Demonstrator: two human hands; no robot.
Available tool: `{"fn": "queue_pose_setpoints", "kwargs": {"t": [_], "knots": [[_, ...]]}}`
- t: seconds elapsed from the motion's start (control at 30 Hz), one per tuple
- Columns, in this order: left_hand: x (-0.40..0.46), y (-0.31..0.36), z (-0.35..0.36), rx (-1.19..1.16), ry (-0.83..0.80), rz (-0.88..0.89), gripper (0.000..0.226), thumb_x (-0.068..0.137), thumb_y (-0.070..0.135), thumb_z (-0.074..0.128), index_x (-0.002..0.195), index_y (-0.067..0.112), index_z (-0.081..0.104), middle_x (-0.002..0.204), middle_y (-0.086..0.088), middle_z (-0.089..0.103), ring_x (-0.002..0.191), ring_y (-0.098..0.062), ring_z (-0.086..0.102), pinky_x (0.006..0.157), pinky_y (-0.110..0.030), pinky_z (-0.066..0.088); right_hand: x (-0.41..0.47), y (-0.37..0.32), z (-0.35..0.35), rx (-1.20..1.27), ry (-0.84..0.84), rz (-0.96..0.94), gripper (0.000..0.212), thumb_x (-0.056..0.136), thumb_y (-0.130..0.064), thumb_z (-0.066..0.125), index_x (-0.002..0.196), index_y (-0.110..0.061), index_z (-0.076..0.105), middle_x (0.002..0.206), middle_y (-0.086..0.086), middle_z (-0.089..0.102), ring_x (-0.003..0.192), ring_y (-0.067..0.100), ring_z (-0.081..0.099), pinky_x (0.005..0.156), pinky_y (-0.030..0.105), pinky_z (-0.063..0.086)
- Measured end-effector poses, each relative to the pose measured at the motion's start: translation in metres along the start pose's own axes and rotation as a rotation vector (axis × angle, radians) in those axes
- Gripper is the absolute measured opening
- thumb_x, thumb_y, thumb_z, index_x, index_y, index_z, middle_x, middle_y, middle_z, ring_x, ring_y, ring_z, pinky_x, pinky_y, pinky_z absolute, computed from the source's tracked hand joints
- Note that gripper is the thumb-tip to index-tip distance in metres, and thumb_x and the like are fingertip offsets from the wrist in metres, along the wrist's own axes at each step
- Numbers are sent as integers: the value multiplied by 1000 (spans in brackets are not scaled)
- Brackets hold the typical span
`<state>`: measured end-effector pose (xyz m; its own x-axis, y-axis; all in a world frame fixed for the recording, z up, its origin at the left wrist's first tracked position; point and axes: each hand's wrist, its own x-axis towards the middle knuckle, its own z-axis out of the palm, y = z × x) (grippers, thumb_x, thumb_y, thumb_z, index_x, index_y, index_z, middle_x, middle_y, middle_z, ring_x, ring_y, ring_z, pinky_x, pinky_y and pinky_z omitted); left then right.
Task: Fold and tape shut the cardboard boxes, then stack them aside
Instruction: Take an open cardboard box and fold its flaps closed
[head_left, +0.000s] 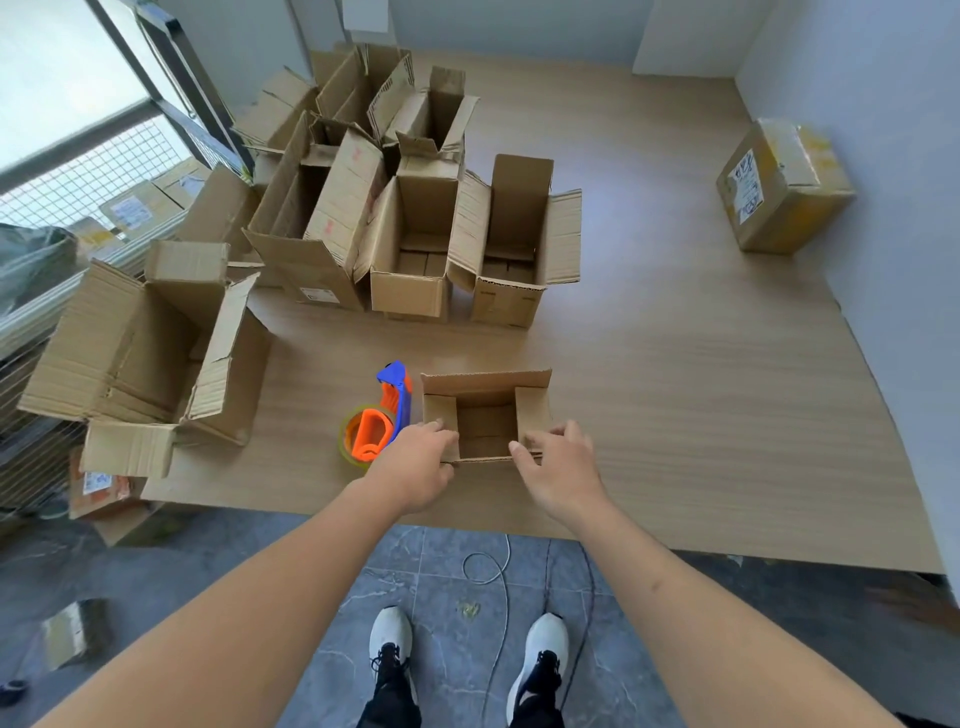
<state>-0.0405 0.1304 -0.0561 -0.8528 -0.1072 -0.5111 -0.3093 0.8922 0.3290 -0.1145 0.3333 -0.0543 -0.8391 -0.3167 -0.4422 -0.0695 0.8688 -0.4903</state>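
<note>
A small open cardboard box (485, 387) stands near the front edge of the wooden table (701, 415). Its far flap stands up and its side flaps lean inward. My left hand (415, 467) grips the box's near left corner, fingers over the left flap. My right hand (558, 462) pinches the near right edge and flap. An orange and blue tape dispenser (379, 415) with a roll of clear tape lies just left of the box, beside my left hand. One taped-shut box (782, 184) sits alone at the table's far right.
Several open empty boxes (415, 244) crowd the table's back left, with a large one (150, 343) hanging over the left edge. More cartons lie beyond the window rail. Bare wood stretches right of the small box. Cables run across the tiled floor by my shoes.
</note>
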Motion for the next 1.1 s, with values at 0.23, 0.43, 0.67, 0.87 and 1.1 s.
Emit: {"fn": "queue_pose_setpoints", "kwargs": {"t": [0.23,0.43,0.67,0.87,1.1], "knots": [[12,-2,2,-51,218,-17,41,98,19,63,138,19,58,130,-4,63,119,-28,53,99,-39,47,10,-6,5,-45,9,-2,49,102,-36,55,149,-28,43,141,7,39,132,29,37,108,43,42],[25,-2,5,-186,335,-109,79,82,12,82,149,15,41,133,-7,46,110,-30,58,85,-38,52,21,-13,4,-87,95,71,92,94,-18,71,160,-38,10,138,6,36,123,26,45,89,39,46],[30,-3,-6,-194,293,-71,134,76,8,88,158,46,-11,165,-6,-2,120,-32,56,98,-37,52,36,-31,6,-192,133,29,125,87,-10,78,151,-57,-19,168,3,-11,134,31,42,79,37,50],[31,-12,5,-86,277,13,59,89,15,75,143,23,55,165,-11,19,130,-34,46,104,-42,48,34,-37,14,-268,130,98,46,98,-33,65,140,-31,44,165,10,13,131,34,44,100,44,44],[17,-22,7,-25,332,-32,42,104,36,49,145,27,55,157,-26,28,139,-44,33,113,-46,34,29,-34,43,-288,132,62,56,105,-34,52,156,-22,30,169,9,9,151,37,21,115,44,36]]}}
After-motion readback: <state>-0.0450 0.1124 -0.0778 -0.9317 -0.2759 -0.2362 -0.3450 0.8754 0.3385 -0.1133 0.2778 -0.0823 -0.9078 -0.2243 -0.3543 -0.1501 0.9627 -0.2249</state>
